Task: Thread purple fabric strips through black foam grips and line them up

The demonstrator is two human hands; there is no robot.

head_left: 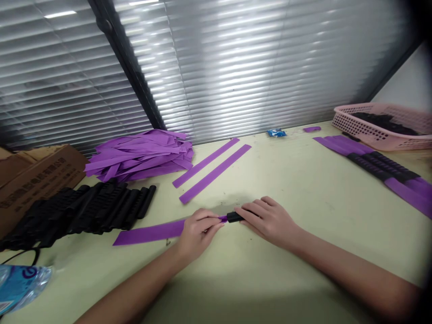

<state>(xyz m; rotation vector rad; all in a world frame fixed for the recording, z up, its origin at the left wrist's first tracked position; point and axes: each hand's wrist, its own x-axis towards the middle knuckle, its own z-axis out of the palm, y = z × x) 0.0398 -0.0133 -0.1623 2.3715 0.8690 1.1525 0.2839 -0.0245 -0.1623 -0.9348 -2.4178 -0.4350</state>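
Low over the table's middle, my left hand [199, 231] pinches a purple strip [151, 232] near one end. The strip's long tail lies out to the left. Its gathered tip meets the end of a black tube [234, 217], though how far it reaches inside is hidden. Wrapped round that tube is my right hand [270, 220], its fingers covering most of it. Two loose purple strips [216, 173] lie side by side just beyond my hands.
Left: a heap of purple strips [141, 155], a pile of black tubes [101, 204], a cardboard box [43, 175], a blue plastic package [20, 288]. Right: strips with black sleeves [381, 166] and a pink basket [381, 137]. A blue packet [276, 132] lies by the blinds [236, 67].
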